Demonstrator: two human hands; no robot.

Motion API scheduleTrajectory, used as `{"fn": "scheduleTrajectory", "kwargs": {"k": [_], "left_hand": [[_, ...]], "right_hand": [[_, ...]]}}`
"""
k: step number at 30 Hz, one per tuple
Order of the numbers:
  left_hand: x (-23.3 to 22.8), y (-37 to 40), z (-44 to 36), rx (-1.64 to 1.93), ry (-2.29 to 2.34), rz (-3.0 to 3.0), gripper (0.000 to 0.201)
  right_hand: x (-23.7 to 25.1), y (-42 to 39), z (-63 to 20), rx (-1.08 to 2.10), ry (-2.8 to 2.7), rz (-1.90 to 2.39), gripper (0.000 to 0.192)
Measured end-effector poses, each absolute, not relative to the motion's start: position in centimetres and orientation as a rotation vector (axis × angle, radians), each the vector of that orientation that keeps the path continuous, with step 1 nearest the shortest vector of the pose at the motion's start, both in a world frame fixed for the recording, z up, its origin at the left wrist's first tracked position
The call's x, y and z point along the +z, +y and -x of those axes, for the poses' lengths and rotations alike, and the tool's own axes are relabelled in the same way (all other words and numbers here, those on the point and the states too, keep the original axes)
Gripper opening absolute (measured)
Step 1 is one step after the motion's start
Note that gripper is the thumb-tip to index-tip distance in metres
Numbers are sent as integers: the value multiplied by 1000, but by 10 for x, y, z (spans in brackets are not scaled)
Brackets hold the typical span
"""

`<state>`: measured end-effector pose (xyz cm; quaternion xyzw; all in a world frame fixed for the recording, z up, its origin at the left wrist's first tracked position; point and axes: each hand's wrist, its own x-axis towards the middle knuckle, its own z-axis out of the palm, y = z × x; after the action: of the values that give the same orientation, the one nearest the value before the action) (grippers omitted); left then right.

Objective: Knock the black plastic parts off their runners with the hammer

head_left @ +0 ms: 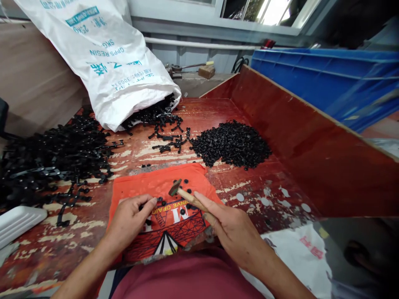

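gripping a small wooden-handled hammer closed in its fingers, the right hand poises the head over an orange printed cloth at the near edge of the worn red worktop, padding it. the left hand, fingers pinched together, steadies a small black plastic piece there; a heap of loose black pieces lies toward the far edge.

The left hand covers the black part beneath its fingertips; its shape cannot be determined. The right hand conceals the hammer handle behind its fingers. Both forearms, and the sack beyond the fingers, run out of frame.
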<state>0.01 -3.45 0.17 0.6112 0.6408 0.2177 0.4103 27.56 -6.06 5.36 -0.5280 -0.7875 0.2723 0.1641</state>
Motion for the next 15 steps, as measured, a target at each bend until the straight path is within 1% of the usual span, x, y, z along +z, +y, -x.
{"fn": "scheduleTrajectory", "kwargs": {"k": [4,9,15], "left_hand": [[4,-35,-2,552,1602,-1533,40],[13,-31,-8,376,1682,-1799,40],[10,-29,-4,277,1655,-1837,44]], "right_hand": [[44,-62,-279,859,-2201,1522,49],[40,-64,-279,915,-2194,1532,50],[44,-63,-276,873,-2256,1567,53]]}}
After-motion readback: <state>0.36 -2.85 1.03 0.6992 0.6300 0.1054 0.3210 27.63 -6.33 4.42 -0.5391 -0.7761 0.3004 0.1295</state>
